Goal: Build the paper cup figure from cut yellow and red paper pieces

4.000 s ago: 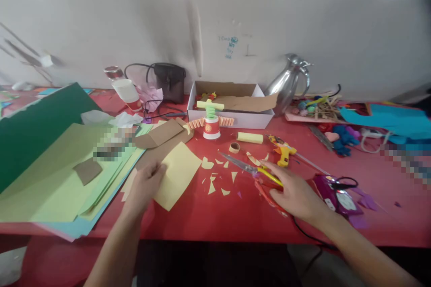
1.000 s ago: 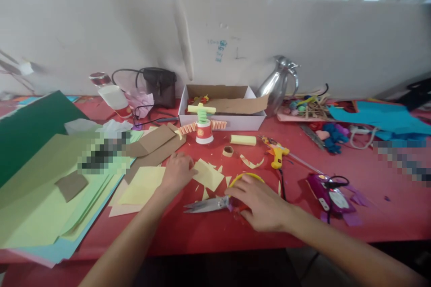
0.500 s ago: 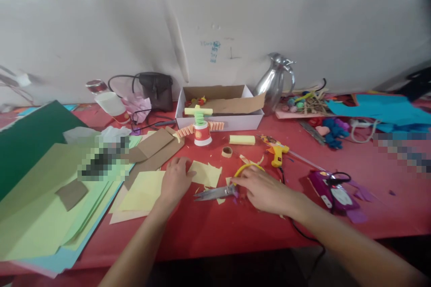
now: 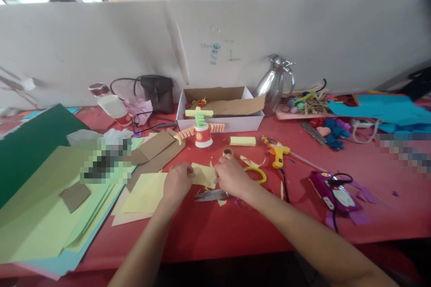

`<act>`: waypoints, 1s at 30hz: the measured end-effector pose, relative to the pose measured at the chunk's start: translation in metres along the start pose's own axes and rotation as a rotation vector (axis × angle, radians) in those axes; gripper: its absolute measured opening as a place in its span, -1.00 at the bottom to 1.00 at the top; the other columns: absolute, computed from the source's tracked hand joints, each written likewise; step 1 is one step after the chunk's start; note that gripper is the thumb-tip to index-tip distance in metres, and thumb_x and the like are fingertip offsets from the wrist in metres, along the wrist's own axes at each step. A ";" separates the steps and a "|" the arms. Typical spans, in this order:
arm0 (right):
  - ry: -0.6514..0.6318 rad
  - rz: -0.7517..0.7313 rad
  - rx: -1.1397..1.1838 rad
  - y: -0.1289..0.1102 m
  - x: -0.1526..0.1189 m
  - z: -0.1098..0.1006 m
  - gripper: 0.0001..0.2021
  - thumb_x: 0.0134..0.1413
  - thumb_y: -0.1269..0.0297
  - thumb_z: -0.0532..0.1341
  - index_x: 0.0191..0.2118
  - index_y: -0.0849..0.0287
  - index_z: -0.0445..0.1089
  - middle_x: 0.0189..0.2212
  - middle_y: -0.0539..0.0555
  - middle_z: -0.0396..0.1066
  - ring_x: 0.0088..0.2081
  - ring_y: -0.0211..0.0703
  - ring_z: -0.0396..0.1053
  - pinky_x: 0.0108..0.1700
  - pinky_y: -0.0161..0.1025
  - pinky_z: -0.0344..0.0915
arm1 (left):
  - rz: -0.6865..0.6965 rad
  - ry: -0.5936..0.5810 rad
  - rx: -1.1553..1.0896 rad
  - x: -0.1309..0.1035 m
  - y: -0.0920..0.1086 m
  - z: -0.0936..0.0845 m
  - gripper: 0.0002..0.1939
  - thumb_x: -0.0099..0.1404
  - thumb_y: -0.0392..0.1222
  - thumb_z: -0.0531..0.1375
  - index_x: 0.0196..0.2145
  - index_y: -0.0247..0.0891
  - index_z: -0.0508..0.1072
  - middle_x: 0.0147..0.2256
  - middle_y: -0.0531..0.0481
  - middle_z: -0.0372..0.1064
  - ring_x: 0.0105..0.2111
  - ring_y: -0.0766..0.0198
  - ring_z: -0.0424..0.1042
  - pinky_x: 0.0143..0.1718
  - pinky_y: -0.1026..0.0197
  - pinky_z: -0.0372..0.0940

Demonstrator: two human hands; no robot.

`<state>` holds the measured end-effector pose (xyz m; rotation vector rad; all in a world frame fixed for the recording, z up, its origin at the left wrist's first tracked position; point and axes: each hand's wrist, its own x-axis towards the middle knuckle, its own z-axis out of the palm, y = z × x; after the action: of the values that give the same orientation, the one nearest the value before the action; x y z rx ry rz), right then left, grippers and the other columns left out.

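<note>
A small piece of pale yellow paper (image 4: 204, 175) lies between my hands. At its left edge my left hand (image 4: 178, 184) pinches it, fingers closed. My right hand (image 4: 232, 175) has its fingers closed on the right edge, over the scissors. Those scissors (image 4: 212, 195) rest on the red table, blades pointing left; their yellow handle (image 4: 264, 176) shows past my right wrist. Just behind my right hand is a small cardboard ring (image 4: 227, 151), partly covered. Larger yellow sheets (image 4: 143, 193) sit left of my left hand.
A paper-cup figure (image 4: 203, 136) stands before a white box (image 4: 222, 123). A yellow roll (image 4: 243, 141) and a yellow glue gun (image 4: 279, 154) with a cord lie to the right. A steel jug (image 4: 271, 85) is behind, a purple device (image 4: 335, 195) at right, and stacked coloured paper (image 4: 40, 206) at left.
My right hand has let go of the scissors' yellow handle and moved left to the small yellow paper. My left hand has closed on the paper's other edge.
</note>
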<state>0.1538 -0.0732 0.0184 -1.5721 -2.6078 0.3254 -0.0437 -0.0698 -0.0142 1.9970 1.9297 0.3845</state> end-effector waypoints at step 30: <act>0.422 0.256 0.582 0.050 0.076 -0.022 -0.86 -0.06 0.33 0.14 -0.57 0.17 0.32 -0.60 -0.03 0.30 -0.49 -0.23 0.20 -0.41 -0.31 0.04 | -0.322 0.213 -0.928 0.053 0.023 -0.008 -0.73 -0.05 -0.02 0.32 -0.53 -0.26 0.40 -0.61 0.11 0.28 -0.58 0.34 0.23 -0.50 0.27 0.08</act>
<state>0.1655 0.0196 0.0255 -1.5403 -1.7853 0.6216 -0.0237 -0.0169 0.0004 1.0625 1.6610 1.1724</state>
